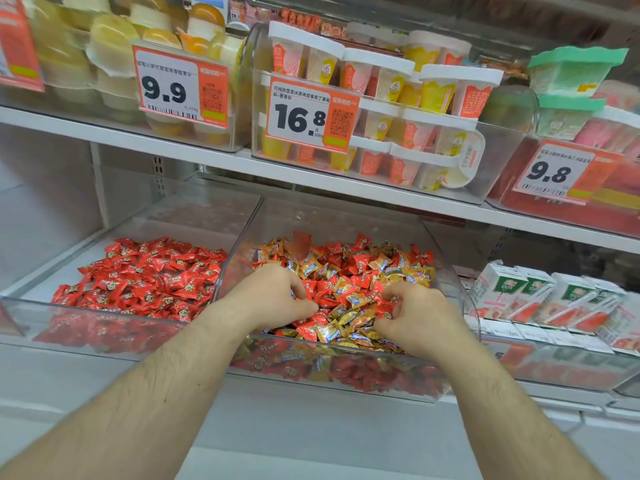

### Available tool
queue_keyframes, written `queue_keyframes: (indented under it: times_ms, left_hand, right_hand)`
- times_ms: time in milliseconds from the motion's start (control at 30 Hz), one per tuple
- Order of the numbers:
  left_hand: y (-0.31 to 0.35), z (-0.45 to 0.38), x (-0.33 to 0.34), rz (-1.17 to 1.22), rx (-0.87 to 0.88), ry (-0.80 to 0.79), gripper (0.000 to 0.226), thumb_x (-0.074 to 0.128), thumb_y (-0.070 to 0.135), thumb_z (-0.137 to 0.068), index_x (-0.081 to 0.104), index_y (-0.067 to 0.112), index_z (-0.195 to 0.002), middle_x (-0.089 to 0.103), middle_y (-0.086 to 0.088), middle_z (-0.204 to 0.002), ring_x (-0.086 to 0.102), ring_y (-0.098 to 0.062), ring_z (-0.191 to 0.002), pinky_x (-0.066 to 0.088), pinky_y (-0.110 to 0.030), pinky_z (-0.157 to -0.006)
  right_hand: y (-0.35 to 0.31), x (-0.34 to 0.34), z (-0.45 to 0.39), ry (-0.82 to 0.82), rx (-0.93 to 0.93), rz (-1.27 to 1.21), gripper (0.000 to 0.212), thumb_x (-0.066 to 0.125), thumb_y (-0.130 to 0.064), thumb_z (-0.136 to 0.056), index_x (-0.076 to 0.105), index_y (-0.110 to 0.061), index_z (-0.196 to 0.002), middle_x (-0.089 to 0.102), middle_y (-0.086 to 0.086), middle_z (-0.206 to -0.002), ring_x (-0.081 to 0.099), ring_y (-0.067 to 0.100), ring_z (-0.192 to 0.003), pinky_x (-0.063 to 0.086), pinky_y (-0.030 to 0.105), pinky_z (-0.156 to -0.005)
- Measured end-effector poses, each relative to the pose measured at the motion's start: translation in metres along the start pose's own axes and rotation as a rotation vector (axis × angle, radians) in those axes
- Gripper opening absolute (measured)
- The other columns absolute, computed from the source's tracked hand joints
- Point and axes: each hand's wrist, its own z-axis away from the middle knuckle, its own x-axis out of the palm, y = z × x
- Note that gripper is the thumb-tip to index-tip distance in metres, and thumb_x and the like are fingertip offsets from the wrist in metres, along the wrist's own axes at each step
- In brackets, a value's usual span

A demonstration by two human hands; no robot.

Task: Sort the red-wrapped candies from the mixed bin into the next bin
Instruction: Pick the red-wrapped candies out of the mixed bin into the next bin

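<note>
Left hand (277, 294), at centre frame, reaches into the mixed bin (446, 271) with our forearm running in from the lower left. Its fingers curl down into the pile and the thumb points toward frame right; the tips are buried among wrappers, so we cannot tell whether they pinch a piece. Right hand (417, 317), just right of centre, mirrors it: knuckles up, fingers bent clawlike, tips touching the candy surface, forearm coming from the lower right. We cannot tell a grip there either.

Mixed bin: clear rigid plastic, rectangular, sloped side walls, glossy. It holds red-wrapped candies (360, 280) jumbled with gold-wrapped candies (327, 332). Wrappers are crinkly foil, pillow-shaped with pinched, flared ends. Long axes lie at all angles; no common direction.

Next bin (104, 336), left of centre and touching the mixed bin's side wall, is the same clear plastic. Its red pile (149, 278) is shallow, with bare bin floor showing at far left.

Both bins sit on a white shelf (86, 386). On the shelf above, in the upper frame, stand clear boxes of pudding cups (377, 77) and orange price tags (299, 114). Small white cartons (519, 289) sit at right.
</note>
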Motion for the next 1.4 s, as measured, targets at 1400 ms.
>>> queue_keyframes:
  times_ms: [1400]
  left_hand:
    - [0.024, -0.022, 0.011, 0.301, -0.011, 0.127, 0.025, 0.058, 0.036, -0.095, 0.071, 0.017, -0.086, 0.069, -0.004, -0.091, 0.058, -0.018, -0.070, 0.047, -0.026, -0.063]
  right_hand:
    - [0.030, -0.014, -0.004, 0.278, 0.178, -1.187, 0.019, 0.064, 0.005, -0.074, 0.052, -0.011, -0.075, 0.050, 0.015, -0.066, 0.030, 0.015, -0.046, 0.024, 0.024, -0.040]
